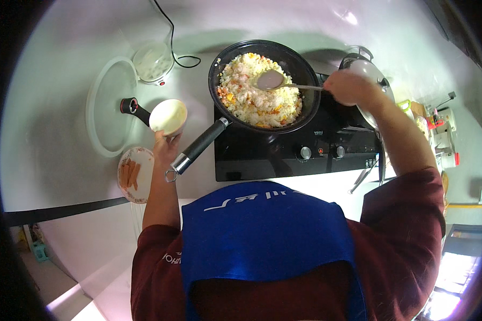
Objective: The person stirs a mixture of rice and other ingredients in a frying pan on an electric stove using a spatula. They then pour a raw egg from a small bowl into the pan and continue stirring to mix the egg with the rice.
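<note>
My left hand point(167, 145) grips a small pale bowl point(168, 116), tilted so its inside shows; no food is plain in it. My right hand point(350, 88) is closed on the handle of a large serving spoon point(270, 80). The spoon's bowl is over the fried rice point(257, 102), and I cannot tell whether it touches it. The rice, with bits of egg and pink meat, fills much of a black frying pan point(306, 108). That pan sits at the back left of a black gas hob point(265, 160), and its handle point(203, 146) points towards my left forearm.
Left of the bowl lie a clear lid with a white rim point(90, 106) and a black handle point(138, 111). Behind stands a small white electric cooker point(153, 64) with a black cord point(172, 36). A plate point(145, 164) holds orange-brown strips point(129, 174). A lidded pot point(379, 84) stands right.
</note>
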A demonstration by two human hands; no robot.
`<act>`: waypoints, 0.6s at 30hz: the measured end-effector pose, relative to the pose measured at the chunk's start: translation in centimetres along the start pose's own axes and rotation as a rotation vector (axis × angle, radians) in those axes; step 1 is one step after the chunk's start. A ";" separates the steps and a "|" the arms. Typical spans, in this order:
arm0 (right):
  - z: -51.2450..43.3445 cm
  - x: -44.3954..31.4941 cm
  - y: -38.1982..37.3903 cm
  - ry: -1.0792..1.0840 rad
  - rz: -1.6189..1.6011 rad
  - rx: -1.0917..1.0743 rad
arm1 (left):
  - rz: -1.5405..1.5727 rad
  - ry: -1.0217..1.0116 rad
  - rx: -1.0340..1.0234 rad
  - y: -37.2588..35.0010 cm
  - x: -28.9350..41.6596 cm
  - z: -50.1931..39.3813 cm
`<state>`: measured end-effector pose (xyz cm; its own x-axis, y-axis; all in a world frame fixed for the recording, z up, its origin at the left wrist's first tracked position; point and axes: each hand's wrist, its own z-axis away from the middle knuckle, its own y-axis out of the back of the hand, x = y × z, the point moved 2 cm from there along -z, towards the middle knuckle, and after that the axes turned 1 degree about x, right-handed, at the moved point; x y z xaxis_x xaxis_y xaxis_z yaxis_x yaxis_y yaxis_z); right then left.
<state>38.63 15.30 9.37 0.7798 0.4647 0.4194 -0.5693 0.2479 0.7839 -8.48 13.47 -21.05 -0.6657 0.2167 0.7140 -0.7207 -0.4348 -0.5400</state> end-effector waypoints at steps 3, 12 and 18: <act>0.5 1.6 4.7 0.016 -0.059 -0.044 | 0.049 -0.024 0.023 0.8 -0.2 -0.2; -2.4 3.9 0.4 -0.054 -0.490 -0.110 | 0.075 0.048 0.088 1.9 -1.6 -4.3; 2.1 1.9 9.9 -0.352 -0.282 -0.144 | 0.115 -0.010 0.163 1.7 -1.3 -2.2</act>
<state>35.00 16.83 18.86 0.9359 0.0518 0.3485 -0.3335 0.4495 0.8287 -9.24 14.33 -23.88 -0.7395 0.1489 0.6565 -0.5983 -0.5923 -0.5396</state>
